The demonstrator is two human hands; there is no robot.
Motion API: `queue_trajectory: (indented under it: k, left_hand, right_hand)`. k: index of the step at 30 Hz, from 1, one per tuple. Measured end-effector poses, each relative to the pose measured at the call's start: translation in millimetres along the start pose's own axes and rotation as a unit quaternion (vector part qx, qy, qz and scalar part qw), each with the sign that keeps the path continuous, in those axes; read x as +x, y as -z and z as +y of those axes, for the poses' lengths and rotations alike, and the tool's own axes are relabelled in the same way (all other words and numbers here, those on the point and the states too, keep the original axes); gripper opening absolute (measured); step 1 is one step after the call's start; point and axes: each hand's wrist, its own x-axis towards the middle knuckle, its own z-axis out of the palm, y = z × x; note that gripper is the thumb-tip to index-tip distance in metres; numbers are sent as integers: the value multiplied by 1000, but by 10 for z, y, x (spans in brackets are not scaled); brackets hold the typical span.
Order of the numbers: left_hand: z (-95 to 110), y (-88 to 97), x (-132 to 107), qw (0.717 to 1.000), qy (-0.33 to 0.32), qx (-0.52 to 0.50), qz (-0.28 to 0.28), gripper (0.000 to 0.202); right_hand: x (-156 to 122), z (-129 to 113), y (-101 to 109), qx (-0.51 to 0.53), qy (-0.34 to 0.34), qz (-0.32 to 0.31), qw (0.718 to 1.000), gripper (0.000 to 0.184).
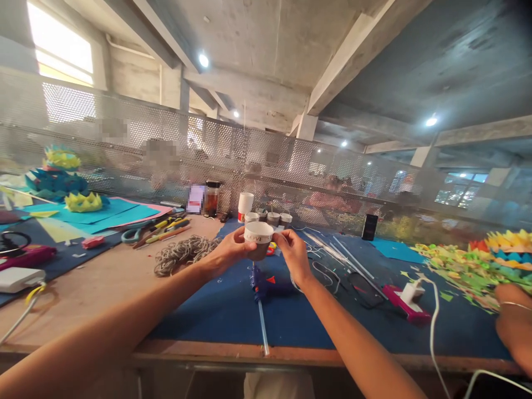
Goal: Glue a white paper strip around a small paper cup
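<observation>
Between my two hands is a small paper cup [259,250], grey below, with a white band round its rim lettered "LOVE". My left hand [235,246] grips its left side with the fingers closed. On the right side of the rim, my right hand [294,252] pinches the edge of the cup. Below the cup a blue glue gun [258,282] lies on the dark blue mat [208,324], a clear glue stick [263,327] jutting from it towards the table's front edge. Several similar small cups [273,219] stand behind, beside a stack of white cups [246,202].
A heap of grey cord [183,255] lies to the left, with pliers [135,235] behind it. White sticks [328,246] and a pink power strip [407,305] with a trailing cable are on the right. Another person's arm [515,321] reaches in beside paper scraps [457,271].
</observation>
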Motion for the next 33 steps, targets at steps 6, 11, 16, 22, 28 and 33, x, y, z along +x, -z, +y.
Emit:
queue_trajectory:
  k: [6,11,16,22,28,33]
  left_hand:
    - [24,41,-1,1000,27,8,7,59]
    - [19,92,-9,999,48,14,9,60]
    - [-25,159,-13,997,63,29,32,66]
    - [-41,213,-6,996,75,-3,49,65]
    - [13,161,-21,995,85,-27,35,59]
    - [62,307,-27,994,93,-54,29,62]
  right_hand:
    - [44,56,27,14,-25,-34,999,30]
    - [92,93,64,38,-44,-68,996,28]
    - [163,165,72,61,-74,-102,990,25]
    - [303,305,79,50,-84,-142,985,30]
    - [436,464,224,98,-98,-139,981,28]
    - [605,631,345,-64,-60,-129,988,51]
